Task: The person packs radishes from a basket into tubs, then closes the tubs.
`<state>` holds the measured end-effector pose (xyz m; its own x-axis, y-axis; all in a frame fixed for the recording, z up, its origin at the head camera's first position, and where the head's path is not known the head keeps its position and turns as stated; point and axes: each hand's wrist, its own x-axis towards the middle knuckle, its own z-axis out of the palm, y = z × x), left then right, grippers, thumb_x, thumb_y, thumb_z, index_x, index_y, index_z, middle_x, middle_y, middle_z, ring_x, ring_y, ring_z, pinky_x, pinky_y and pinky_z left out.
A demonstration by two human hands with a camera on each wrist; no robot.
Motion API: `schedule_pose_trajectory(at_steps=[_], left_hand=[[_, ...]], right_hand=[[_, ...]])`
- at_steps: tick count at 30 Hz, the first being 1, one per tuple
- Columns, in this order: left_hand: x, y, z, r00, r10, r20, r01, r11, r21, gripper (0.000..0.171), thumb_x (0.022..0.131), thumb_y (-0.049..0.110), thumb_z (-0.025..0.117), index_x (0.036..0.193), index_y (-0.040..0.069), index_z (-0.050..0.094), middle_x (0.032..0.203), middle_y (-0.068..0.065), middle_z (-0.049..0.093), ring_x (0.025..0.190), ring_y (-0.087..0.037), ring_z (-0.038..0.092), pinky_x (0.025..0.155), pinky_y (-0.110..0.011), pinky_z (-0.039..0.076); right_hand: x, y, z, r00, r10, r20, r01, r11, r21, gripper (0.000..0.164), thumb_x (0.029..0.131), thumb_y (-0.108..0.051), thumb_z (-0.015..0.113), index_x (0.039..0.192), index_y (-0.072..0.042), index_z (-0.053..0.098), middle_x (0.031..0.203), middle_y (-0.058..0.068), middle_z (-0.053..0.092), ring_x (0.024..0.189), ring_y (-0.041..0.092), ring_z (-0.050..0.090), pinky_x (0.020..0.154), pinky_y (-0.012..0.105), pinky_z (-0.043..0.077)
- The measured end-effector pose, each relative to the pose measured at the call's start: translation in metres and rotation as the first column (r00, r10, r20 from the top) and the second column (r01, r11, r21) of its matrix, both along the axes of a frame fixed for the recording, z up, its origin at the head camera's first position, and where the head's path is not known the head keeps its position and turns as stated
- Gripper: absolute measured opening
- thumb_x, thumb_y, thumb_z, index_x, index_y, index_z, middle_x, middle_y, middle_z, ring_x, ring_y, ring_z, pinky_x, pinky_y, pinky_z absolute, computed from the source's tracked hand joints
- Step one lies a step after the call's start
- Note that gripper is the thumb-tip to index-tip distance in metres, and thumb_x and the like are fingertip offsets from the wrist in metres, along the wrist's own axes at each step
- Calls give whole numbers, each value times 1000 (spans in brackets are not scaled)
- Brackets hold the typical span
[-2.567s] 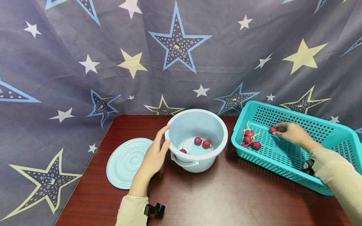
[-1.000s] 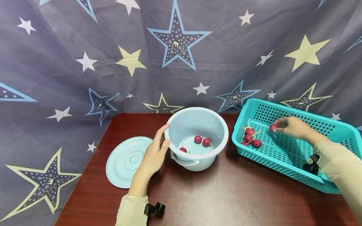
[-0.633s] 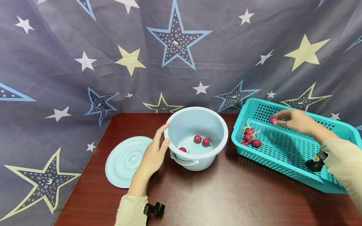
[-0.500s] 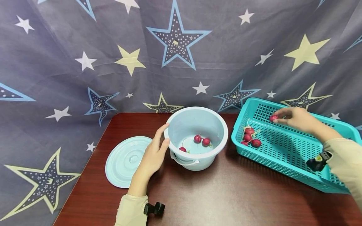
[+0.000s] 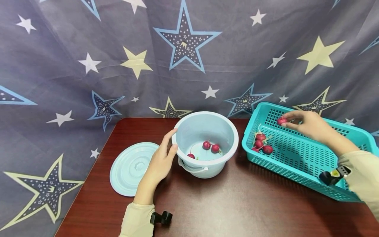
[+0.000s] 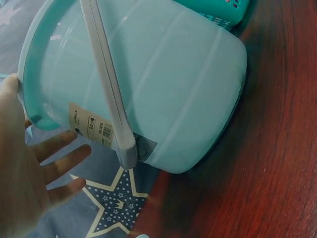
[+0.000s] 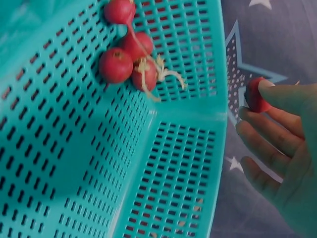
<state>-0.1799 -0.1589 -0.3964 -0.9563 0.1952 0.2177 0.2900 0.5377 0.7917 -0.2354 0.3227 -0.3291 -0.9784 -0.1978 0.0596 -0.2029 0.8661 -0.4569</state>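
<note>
Red radish (image 5: 281, 121) sits pinched between thumb and fingertips of the right hand (image 5: 311, 125); I read that in both head and right wrist views. It's up over the far left part of the teal basket (image 5: 291, 159), well apart from the bucket. Right wrist feed shows it clear of the pile, other fingers loosely bent.

Four more radishes (image 5: 258, 144) bunch at the basket's left end, roots trailing. I count three loose radishes (image 5: 206, 145) down in the pale blue bucket (image 5: 204, 126), two side by side, one nearer the left hand.

Left hand (image 5: 160, 161) is on the bucket's left rim: thumb and index finger at the edge, other fingers spread apart beside the wall, nothing clamped. Bucket's upright, handle (image 5: 193, 170) hanging on the near side. I get a label (image 6: 93, 125) on the left wrist feed.

Round lid (image 5: 122, 171) lies on the dark red table (image 5: 219, 207), partly behind the left hand.
</note>
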Motion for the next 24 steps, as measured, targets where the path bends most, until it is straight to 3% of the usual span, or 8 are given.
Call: schedule_pose_trajectory(at_steps=[9, 17, 24], left_hand=[[0, 0, -1, 1000, 7, -5, -7, 1000, -5, 51, 106, 34, 46, 152, 44, 29, 155, 1, 37, 138, -27, 39, 106, -60, 33], [-1, 0, -3, 1000, 8, -3, -8, 1000, -8, 50, 106, 36, 46, 152, 44, 28, 155, 1, 38, 138, -25, 39, 106, -59, 33], [0, 0, -1, 1000, 2, 2, -2, 1000, -2, 50, 106, 35, 46, 152, 43, 28, 155, 0, 38, 139, -25, 39, 107, -59, 33]], right_hand=[[18, -22, 6, 994, 7, -108, -11, 999, -37, 33, 95, -32, 68, 121, -12, 70, 103, 11, 71, 81, 22, 63, 60, 32, 46], [35, -47, 13, 988, 5, -154, -28, 988, -153, 30, 93, -27, 72, 120, -14, 71, 112, 7, 70, 79, 7, 63, 61, 24, 47], [47, -70, 18, 980, 28, -199, -63, 983, -171, 31, 91, -26, 74, 122, -19, 71, 108, 1, 70, 83, 7, 61, 66, 23, 48]])
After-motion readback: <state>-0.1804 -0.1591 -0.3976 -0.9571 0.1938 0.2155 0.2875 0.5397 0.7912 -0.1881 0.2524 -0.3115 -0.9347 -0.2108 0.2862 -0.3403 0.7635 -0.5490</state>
